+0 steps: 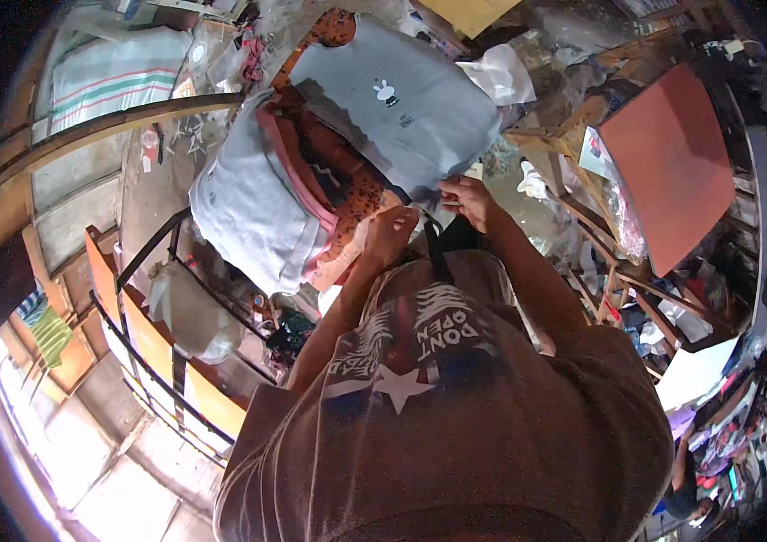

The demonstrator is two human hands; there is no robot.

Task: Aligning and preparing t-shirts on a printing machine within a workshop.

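A grey-blue garment with a small white rabbit print (pixel 437 108) lies spread at the top of a pile of clothes in front of me. My right hand (pixel 467 200) pinches its near edge between thumb and fingers. Just left of it, my left hand (pixel 390 232) is closed with curled fingers, by the lower edge of an orange cloth with dark spots (pixel 358 200); what its fingertips grip is hidden. Left of that cloth, a pink fabric fold (pixel 297 172) and a light grey garment (pixel 248 212) hang down over the side.
At the right stands a reddish-brown board (pixel 672 172) beside wooden framing. A striped cloth (pixel 117 77) lies far left behind a curved wooden rail (pixel 112 131). A pale plastic bag (pixel 189 312) sits by dark metal bars at the left. Another person (pixel 692 497) is at the lower right.
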